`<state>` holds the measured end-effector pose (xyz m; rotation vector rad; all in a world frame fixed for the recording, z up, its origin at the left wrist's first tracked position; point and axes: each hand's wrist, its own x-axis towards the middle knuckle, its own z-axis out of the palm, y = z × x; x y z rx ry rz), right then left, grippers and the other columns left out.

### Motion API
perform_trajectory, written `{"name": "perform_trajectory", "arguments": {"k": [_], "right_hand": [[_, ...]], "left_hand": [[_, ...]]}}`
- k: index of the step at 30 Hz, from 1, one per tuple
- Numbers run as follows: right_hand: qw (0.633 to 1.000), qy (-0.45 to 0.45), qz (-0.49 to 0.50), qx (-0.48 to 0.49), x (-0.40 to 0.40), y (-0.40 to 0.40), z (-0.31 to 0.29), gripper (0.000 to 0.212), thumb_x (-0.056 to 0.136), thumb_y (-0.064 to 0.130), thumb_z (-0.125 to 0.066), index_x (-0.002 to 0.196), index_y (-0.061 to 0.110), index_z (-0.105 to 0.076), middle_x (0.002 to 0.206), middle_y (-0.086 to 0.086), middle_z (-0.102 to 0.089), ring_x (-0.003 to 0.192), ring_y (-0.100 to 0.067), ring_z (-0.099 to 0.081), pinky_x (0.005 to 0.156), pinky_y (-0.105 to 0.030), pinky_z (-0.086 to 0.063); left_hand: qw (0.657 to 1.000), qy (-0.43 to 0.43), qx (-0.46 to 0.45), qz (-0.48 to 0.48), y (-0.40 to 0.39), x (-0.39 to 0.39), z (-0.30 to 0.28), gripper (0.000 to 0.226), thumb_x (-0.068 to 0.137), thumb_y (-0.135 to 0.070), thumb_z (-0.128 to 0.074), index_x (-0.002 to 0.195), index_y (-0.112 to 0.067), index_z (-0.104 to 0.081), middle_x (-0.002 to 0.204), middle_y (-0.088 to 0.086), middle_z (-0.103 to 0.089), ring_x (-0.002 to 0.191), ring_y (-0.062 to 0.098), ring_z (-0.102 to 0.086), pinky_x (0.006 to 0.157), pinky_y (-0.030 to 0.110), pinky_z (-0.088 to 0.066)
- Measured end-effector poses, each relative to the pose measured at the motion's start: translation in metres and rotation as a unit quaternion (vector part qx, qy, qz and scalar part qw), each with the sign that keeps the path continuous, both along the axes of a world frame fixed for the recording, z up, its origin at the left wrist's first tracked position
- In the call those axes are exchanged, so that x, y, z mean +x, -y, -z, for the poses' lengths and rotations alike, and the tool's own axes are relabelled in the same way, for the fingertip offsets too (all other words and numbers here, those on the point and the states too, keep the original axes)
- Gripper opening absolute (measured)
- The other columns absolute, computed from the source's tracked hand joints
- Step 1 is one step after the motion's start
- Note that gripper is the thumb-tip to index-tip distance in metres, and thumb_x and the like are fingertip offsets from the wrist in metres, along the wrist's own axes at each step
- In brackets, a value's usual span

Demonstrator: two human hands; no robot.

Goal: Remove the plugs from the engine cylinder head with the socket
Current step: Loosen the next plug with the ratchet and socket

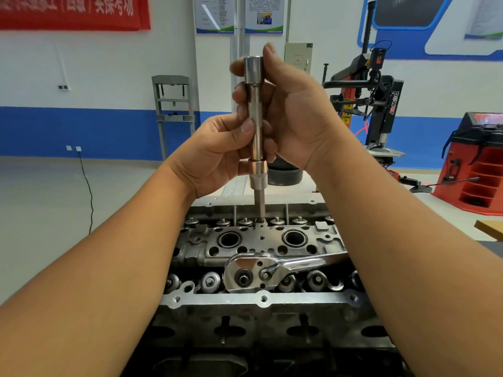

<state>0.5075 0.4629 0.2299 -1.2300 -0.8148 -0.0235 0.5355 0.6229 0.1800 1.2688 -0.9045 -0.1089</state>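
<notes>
Both hands on the socket extension (256, 123), held upright above the cylinder head (261, 240). My left hand (217, 156) wraps the lower shaft, my right hand (288, 115) curls around the upper part, thumb up beside the top end. The thin bit end (260, 205) touches a plug (260, 220) in the far row of the head. Ratchet wrench (261, 270) lies flat across the head, near side, unheld.

A red banner (73, 12) and two posters (239, 14) hang on the wall. A grey press frame (174, 110) stands left; a tyre changer (375, 104) and red balancer (473, 161) stand right.
</notes>
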Motion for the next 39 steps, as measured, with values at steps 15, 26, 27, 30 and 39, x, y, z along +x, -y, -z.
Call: {"name": "perform_trajectory", "arguments": {"k": [15, 26, 27, 30, 39], "right_hand": [[1.000, 0.008, 0.013, -0.019, 0.0003, 0.0006, -0.0002, 0.032, 0.105, 0.041, -0.053, 0.099, 0.010, -0.058, 0.072, -0.005, -0.064, 0.066, -0.023, -0.048, 0.051, -0.026, -0.043], [1.000, -0.003, -0.022, 0.007, 0.0037, 0.0015, 0.0002, 0.038, 0.109, 0.038, -0.045, 0.104, 0.004, -0.062, 0.077, -0.007, -0.067, 0.062, -0.019, -0.056, 0.049, -0.023, -0.046], [1.000, -0.008, -0.017, 0.005, 0.0042, 0.0015, -0.0001, 0.040, 0.109, 0.039, -0.045, 0.103, 0.005, -0.064, 0.076, -0.006, -0.066, 0.064, -0.020, -0.055, 0.052, -0.024, -0.045], [0.999, 0.020, 0.020, -0.019, 0.0054, 0.0003, -0.0002, 0.035, 0.100, 0.042, -0.057, 0.101, 0.007, -0.062, 0.072, -0.003, -0.062, 0.066, -0.020, -0.053, 0.063, -0.030, -0.044], [1.000, 0.013, -0.009, 0.002, 0.0065, -0.0005, 0.0011, 0.031, 0.107, 0.034, -0.052, 0.105, 0.005, -0.062, 0.076, -0.007, -0.067, 0.063, -0.020, -0.056, 0.051, -0.024, -0.048]], "left_hand": [[1.000, -0.005, 0.006, -0.006, 0.0013, 0.0000, 0.0005, 0.036, 0.076, -0.039, -0.089, 0.099, -0.014, -0.078, 0.088, 0.003, -0.076, 0.087, 0.017, -0.075, 0.074, 0.032, -0.059], [1.000, -0.016, -0.002, 0.013, -0.0002, -0.0015, -0.0005, 0.036, 0.081, -0.035, -0.085, 0.108, -0.012, -0.076, 0.095, 0.010, -0.077, 0.090, 0.026, -0.075, 0.074, 0.036, -0.060], [1.000, -0.013, -0.004, 0.005, 0.0008, -0.0014, -0.0001, 0.037, 0.080, -0.035, -0.086, 0.106, -0.012, -0.076, 0.093, 0.009, -0.077, 0.088, 0.024, -0.075, 0.072, 0.034, -0.060], [1.000, -0.006, -0.003, -0.020, 0.0035, -0.0019, -0.0003, 0.048, 0.072, -0.037, -0.091, 0.104, -0.008, -0.071, 0.087, 0.005, -0.076, 0.083, 0.017, -0.075, 0.068, 0.029, -0.058], [1.000, -0.027, 0.002, 0.014, -0.0001, -0.0034, -0.0010, 0.042, 0.080, -0.036, -0.085, 0.109, -0.009, -0.074, 0.096, 0.010, -0.076, 0.090, 0.026, -0.074, 0.074, 0.037, -0.060]]}}
